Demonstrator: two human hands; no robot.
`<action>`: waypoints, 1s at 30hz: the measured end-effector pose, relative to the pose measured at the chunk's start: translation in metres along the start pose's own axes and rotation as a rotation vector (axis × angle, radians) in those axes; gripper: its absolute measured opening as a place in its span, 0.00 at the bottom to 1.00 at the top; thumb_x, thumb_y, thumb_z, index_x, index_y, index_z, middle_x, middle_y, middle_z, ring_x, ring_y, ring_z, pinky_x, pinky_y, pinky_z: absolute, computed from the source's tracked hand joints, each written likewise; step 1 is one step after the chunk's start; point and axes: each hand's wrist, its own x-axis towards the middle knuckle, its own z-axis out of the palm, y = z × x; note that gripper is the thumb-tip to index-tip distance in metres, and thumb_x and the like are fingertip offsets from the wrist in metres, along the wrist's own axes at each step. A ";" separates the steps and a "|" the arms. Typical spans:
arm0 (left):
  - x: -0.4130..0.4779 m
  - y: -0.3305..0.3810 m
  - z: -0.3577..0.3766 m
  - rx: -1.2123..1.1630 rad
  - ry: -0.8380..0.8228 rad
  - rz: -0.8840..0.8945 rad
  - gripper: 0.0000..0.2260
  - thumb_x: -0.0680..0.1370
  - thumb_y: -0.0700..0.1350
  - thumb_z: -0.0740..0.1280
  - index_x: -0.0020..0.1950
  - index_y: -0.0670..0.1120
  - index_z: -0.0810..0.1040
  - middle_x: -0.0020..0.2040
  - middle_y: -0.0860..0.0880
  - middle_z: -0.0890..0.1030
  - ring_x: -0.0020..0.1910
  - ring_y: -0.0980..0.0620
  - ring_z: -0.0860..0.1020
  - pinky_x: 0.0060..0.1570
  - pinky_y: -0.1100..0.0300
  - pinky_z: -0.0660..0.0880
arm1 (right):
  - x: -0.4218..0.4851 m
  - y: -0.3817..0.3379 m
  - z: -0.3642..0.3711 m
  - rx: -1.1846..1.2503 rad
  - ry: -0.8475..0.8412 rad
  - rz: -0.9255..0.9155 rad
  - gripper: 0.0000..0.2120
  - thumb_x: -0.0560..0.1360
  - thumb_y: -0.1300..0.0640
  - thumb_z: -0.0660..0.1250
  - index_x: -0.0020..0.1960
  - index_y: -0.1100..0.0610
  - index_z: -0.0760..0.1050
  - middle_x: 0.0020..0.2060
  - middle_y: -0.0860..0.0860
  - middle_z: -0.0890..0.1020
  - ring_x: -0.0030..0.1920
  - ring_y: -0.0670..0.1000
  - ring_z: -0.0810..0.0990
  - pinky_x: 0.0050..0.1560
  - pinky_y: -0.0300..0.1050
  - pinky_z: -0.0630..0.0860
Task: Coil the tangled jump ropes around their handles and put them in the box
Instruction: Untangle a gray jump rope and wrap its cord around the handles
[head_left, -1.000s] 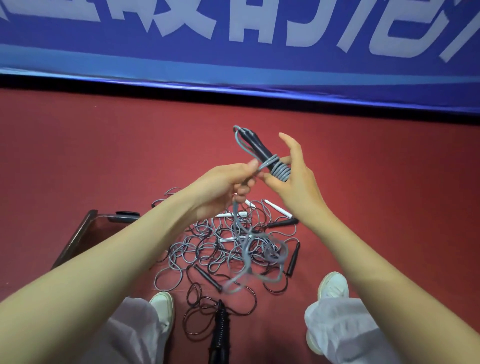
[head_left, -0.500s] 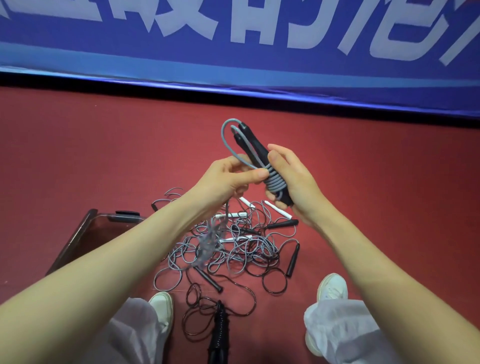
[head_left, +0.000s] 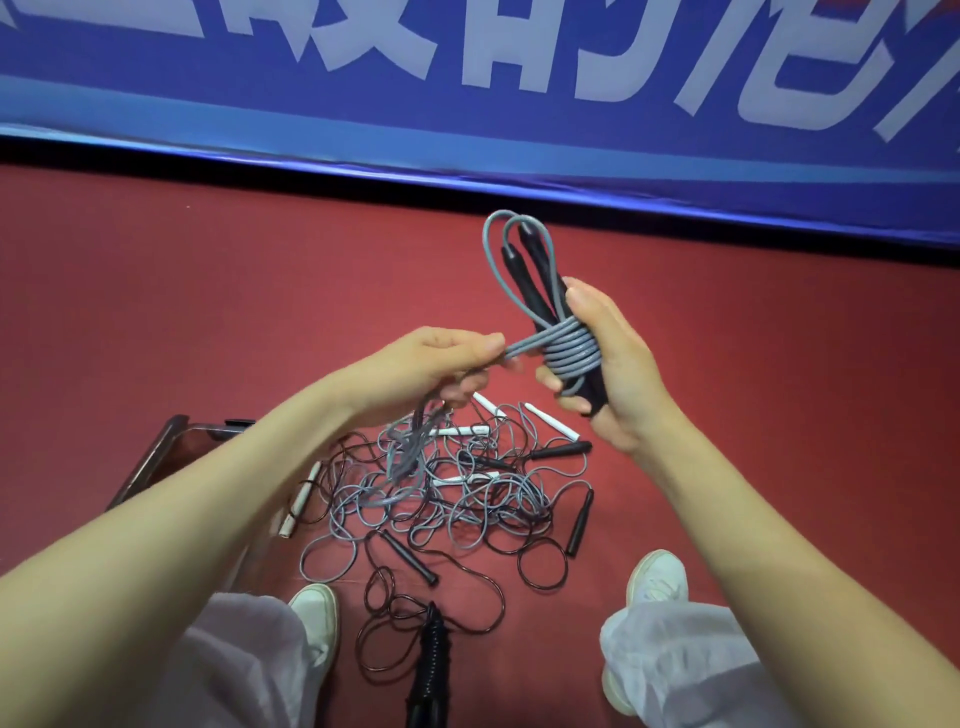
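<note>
Here right hand (head_left: 621, 364) curls round the black handles (head_left: 532, 283), thumb up beside the grey rope (head_left: 569, 349) coils wrapped about them; left hand (head_left: 423, 366) pinches the rope's free length just left of the coils; slack dangles, blurred, over the pile (head_left: 467, 499); box (head_left: 169, 460) left of pile.

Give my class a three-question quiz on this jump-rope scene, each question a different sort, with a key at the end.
1. True or false: the right hand grips two black handles with grey rope wound round them.
2. Fill in: the tangled pile lies on the ___ floor.
3. The left hand: A hangs empty; B pinches the grey rope's free length; C grips a handle.
Key: 1 true; 2 red; 3 B.
</note>
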 end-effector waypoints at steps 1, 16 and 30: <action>-0.002 0.002 -0.005 0.021 -0.053 -0.008 0.13 0.76 0.53 0.67 0.50 0.45 0.83 0.30 0.51 0.66 0.29 0.55 0.61 0.32 0.60 0.56 | -0.002 -0.004 -0.001 0.018 -0.054 0.034 0.19 0.79 0.49 0.59 0.64 0.59 0.67 0.32 0.54 0.77 0.22 0.50 0.70 0.17 0.31 0.57; 0.003 -0.004 0.013 0.363 0.114 -0.079 0.13 0.76 0.47 0.71 0.41 0.37 0.77 0.26 0.51 0.70 0.24 0.55 0.64 0.27 0.63 0.60 | -0.009 0.009 0.000 -1.405 -0.325 0.310 0.31 0.72 0.40 0.69 0.68 0.49 0.61 0.40 0.51 0.80 0.35 0.53 0.75 0.35 0.45 0.70; 0.009 -0.006 0.018 -0.136 0.044 -0.153 0.10 0.72 0.52 0.67 0.41 0.45 0.76 0.30 0.52 0.73 0.26 0.57 0.69 0.31 0.66 0.69 | -0.002 0.010 -0.009 -1.223 0.298 -0.398 0.26 0.75 0.47 0.68 0.70 0.45 0.64 0.56 0.44 0.76 0.55 0.53 0.77 0.46 0.45 0.65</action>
